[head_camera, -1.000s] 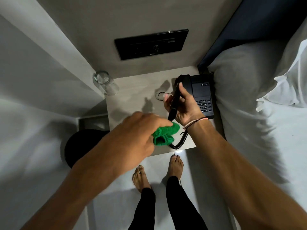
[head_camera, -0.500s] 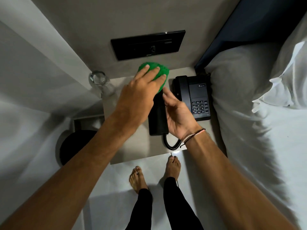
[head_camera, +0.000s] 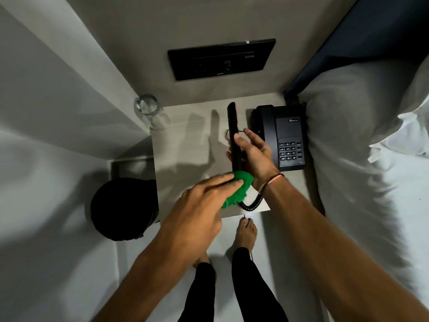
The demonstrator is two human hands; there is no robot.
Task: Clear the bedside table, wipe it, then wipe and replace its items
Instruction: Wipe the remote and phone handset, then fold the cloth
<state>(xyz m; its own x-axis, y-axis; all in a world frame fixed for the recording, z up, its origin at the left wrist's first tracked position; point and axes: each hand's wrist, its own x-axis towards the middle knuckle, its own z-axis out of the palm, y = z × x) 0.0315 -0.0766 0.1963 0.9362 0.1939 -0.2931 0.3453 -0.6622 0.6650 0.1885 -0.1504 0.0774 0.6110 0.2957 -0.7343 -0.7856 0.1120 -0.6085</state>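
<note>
My right hand (head_camera: 253,156) grips the black telephone handset (head_camera: 232,126), held edge-up above the bedside table (head_camera: 185,159). My left hand (head_camera: 204,201) presses a green cloth (head_camera: 239,189) against the handset's near end. A coiled black cord (head_camera: 251,204) hangs from that end over the table's front edge. The black phone base (head_camera: 285,135) with its keypad sits at the table's right side, next to the bed. A clear drinking glass (head_camera: 152,115) stands at the table's back left corner.
A black wall panel (head_camera: 220,59) is mounted above the table. A round black bin (head_camera: 123,208) stands on the floor left of the table. The white bed and pillow (head_camera: 359,147) run along the right. My bare feet (head_camera: 246,231) are just before the table.
My left hand has drawn the green cloth from the handset's far end back to its near end. The handset has turned from flat to edge-up in my right hand.
</note>
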